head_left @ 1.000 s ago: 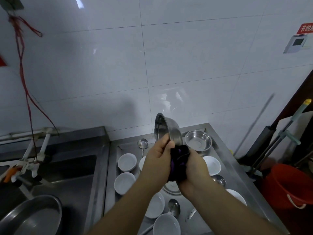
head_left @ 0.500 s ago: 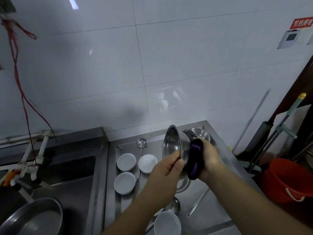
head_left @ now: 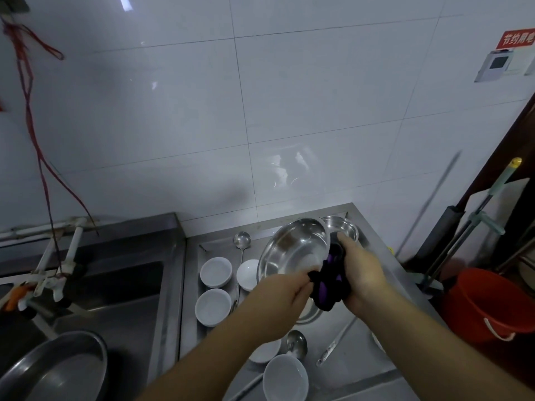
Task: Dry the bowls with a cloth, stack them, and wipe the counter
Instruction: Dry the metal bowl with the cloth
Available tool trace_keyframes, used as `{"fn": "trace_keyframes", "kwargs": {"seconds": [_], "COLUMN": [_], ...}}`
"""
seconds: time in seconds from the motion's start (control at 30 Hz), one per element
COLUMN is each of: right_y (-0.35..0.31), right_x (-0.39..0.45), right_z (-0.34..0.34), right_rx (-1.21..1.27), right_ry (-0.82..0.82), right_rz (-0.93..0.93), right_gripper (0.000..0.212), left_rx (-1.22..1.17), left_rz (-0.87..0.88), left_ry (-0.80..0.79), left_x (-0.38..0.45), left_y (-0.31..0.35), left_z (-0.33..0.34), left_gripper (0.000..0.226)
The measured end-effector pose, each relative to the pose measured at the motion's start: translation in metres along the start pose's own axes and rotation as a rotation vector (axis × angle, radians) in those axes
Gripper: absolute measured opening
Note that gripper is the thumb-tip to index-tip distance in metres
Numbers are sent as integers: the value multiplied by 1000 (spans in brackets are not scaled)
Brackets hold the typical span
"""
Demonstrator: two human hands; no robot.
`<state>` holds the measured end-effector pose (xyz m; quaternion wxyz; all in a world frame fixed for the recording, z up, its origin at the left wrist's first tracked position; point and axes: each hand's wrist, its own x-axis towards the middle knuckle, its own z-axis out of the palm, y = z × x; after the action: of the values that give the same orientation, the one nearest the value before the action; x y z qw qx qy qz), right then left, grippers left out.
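I hold a steel bowl (head_left: 295, 250) tilted above the counter (head_left: 356, 369), its inside turned toward me. My left hand (head_left: 278, 299) pinches its near rim. My right hand (head_left: 362, 273) grips a dark purple cloth (head_left: 330, 285) bunched against the bowl's right rim. Behind it, a second steel bowl (head_left: 343, 227) stands at the counter's back right corner. Part of another steel bowl (head_left: 309, 314) shows under my hands. Small white bowls (head_left: 215, 272) (head_left: 212, 306) (head_left: 285, 377) sit upright on the counter, apart from one another.
Two ladles (head_left: 242, 240) (head_left: 296, 341) and a long utensil (head_left: 335, 345) lie among the bowls. A sink (head_left: 121, 285) on the left holds a large steel basin (head_left: 58, 369). A red bucket (head_left: 486, 305) and mop handles (head_left: 474, 221) stand right of the counter.
The steel bowl has turned from edge-on to showing its inside. My right hand and the cloth have slid down toward the near right rim, close to my left hand.
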<state>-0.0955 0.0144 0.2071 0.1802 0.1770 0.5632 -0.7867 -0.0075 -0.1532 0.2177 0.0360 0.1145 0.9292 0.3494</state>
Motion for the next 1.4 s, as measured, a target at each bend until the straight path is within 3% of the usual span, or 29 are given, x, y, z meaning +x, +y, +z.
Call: {"fn": "trace_keyframes", "kwargs": {"seconds": [0.07,0.13,0.33,0.47,0.57,0.63,0.77,0.93,1.2,1.3,1.4], "right_y": [-3,0,16,21,21,21,24,25,-6,-18,-26], "right_x": [0,1,7,10,15,20,32,49,108,140,176], "right_z": [-5,-11,-19,-23,-34,-44,-67,-94,-145,-168,-194], "right_rx": [2,-29,48,92,78,72,16,-90,89,94,53], "right_ry": [-60,-79,-90,-118,-119,-104,-26,127,120,133,200], "right_rz": [30,36,-4,29,54,54,64,26,76,94,108], "right_gripper": [59,68,33,16,53,62,63,42,34,18,21], "left_rx": [126,217,314,296,183,8,-416,-722,-857,-884,-916], "left_rz": [59,95,126,98,-61,-210,-486,-627,-739,-818,-881], "left_ry": [-38,-75,-43,159,430,520,394,293,316,336,321], "left_x": [-1,1,3,8,18,25,40,66,143,176,210], "left_y": [3,3,1,-13,-31,-44,-61,-68,-60,-57,-54], "left_z": [-1,-1,7,4,5,8,23,50,99,120,143], "left_gripper": [21,38,47,49,44,39,15,20,20,13,13]}}
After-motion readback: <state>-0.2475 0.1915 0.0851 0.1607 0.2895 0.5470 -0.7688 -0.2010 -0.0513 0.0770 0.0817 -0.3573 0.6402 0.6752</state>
